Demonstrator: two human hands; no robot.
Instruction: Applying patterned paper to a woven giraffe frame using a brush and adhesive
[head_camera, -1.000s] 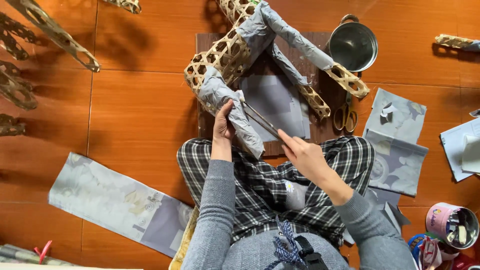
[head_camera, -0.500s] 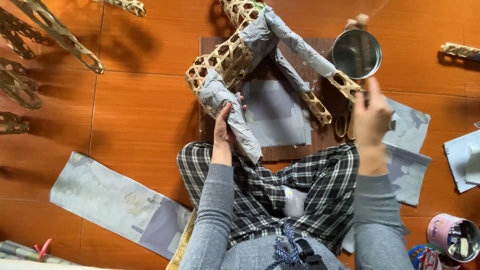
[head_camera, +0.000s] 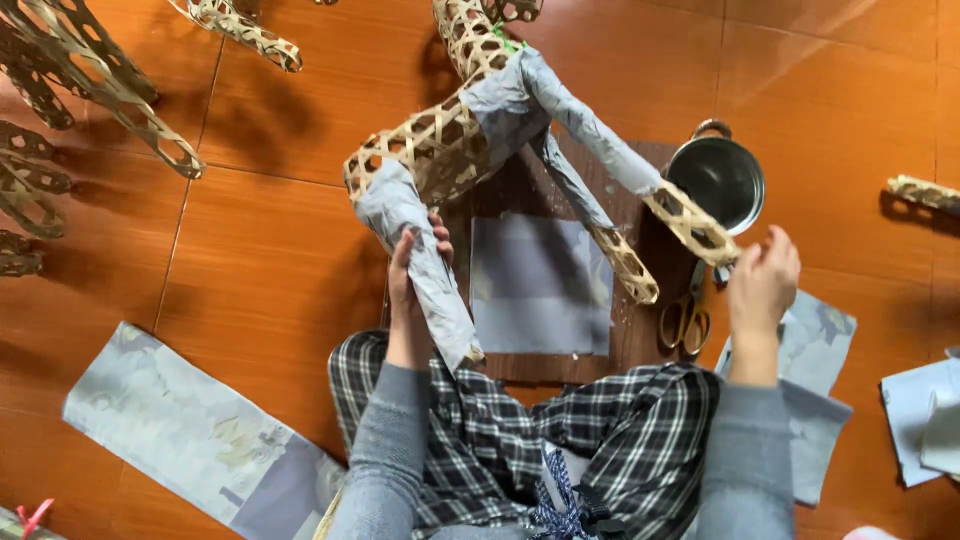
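Note:
A woven bamboo frame (head_camera: 430, 150) shaped like a legged figure stands in front of me, partly wrapped in grey paper. My left hand (head_camera: 412, 270) grips its near paper-covered leg (head_camera: 435, 295). My right hand (head_camera: 762, 285) is curled shut just below a steel pot (head_camera: 720, 180), beside the bare tip of another leg (head_camera: 695, 225). A small brush tip (head_camera: 721, 272) seems to poke from its fingers. A grey paper sheet (head_camera: 540, 285) lies on a dark board (head_camera: 520, 195) under the frame.
Yellow-handled scissors (head_camera: 685, 320) lie on the board by my right hand. Grey paper pieces lie on the wooden floor at left (head_camera: 180, 430) and right (head_camera: 815, 350). More bamboo frames stand at far left (head_camera: 80, 90) and right (head_camera: 925, 192).
My right hand left the wrapped leg, reached up to the pot, and has now drawn back down below it. My left hand has kept hold of the leg.

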